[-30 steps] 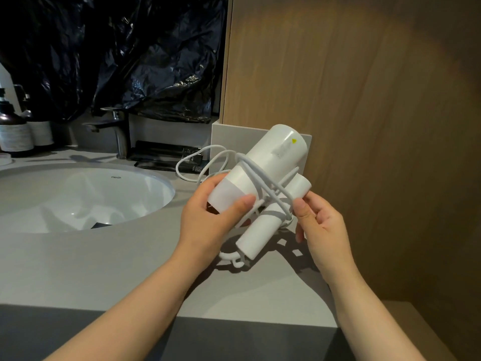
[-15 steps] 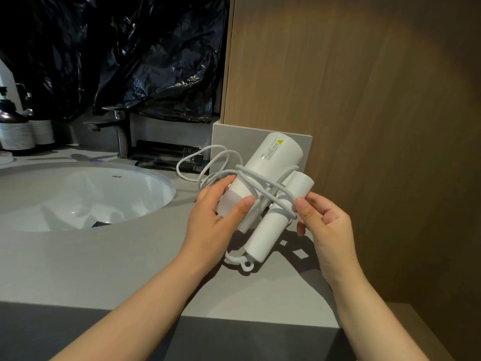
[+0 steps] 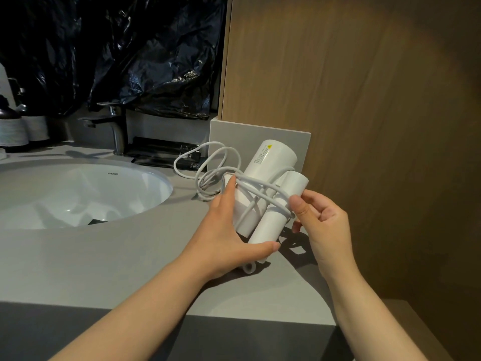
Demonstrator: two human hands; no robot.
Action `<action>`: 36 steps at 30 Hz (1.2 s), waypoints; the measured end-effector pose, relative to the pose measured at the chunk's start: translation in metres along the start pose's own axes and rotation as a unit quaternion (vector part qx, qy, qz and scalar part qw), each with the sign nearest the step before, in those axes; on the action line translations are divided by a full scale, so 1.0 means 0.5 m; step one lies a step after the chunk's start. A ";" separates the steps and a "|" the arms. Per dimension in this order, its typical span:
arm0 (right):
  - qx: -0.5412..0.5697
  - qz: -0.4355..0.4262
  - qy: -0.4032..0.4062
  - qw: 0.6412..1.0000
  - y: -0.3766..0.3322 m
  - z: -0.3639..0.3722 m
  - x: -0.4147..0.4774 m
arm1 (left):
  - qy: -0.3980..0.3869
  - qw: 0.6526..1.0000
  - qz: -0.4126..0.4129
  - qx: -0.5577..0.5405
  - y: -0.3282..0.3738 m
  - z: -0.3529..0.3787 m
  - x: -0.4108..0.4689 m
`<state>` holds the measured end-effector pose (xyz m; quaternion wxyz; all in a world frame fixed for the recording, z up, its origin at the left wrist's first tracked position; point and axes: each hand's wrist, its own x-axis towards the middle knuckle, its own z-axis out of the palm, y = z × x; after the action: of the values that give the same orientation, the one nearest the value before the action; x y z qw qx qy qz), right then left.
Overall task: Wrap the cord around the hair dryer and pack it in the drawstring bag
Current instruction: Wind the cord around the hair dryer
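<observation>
A white hair dryer (image 3: 270, 162) with its handle folded against the barrel is held just above the grey counter (image 3: 104, 256). Its white cord (image 3: 263, 188) crosses the barrel and handle in a few turns, and loose loops of cord (image 3: 208, 162) lie on the counter to the left. My left hand (image 3: 226, 230) cups the dryer from below and from the left, thumb under the handle's end. My right hand (image 3: 320, 220) pinches the cord against the handle's right side. No drawstring bag is identifiable in view.
A white oval sink (image 3: 78, 194) is set in the counter at left, with a dark faucet (image 3: 114, 126) behind it. Dark bottles (image 3: 15, 126) stand at far left. Black flat packets (image 3: 166, 155) lie behind the cord. A wooden wall panel (image 3: 364, 100) closes off the right.
My left hand has shifted from gripping the barrel's front to cupping under the dryer and handle. The dryer has dropped a little lower and to the right. My right hand keeps pinching the cord.
</observation>
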<state>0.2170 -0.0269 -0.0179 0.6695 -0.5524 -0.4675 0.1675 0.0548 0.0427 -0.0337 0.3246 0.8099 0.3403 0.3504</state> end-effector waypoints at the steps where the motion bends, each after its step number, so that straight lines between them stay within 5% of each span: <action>1: 0.001 -0.005 -0.003 1.000 0.000 0.000 0.000 | 0.000 1.000 -0.003 -0.009 -0.001 0.001 0.001; 7: -0.007 -0.033 -0.029 0.999 -0.001 0.002 -0.001 | 0.025 0.979 -0.072 -0.190 -0.019 -0.006 0.016; 15: -0.016 -0.035 -0.025 0.999 0.008 -0.003 0.007 | 0.011 0.959 -0.069 -0.276 -0.016 -0.016 0.013; 21: -0.023 -0.015 -0.011 1.000 0.020 -0.009 0.011 | -0.097 0.873 -0.084 -0.471 -0.013 -0.027 0.010; 31: -0.008 0.014 -0.055 0.998 0.020 -0.004 0.013 | -0.141 0.893 -0.065 -0.422 -0.016 -0.027 0.011; 36: -0.001 0.013 -0.036 0.999 0.025 -0.008 0.012 | -0.074 0.930 -0.042 -0.358 -0.023 -0.022 0.015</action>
<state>0.2271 -0.0208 -0.0265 0.6498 -0.5524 -0.4840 0.1956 0.0463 0.0579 -0.0339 0.6322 0.6482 0.2009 0.3739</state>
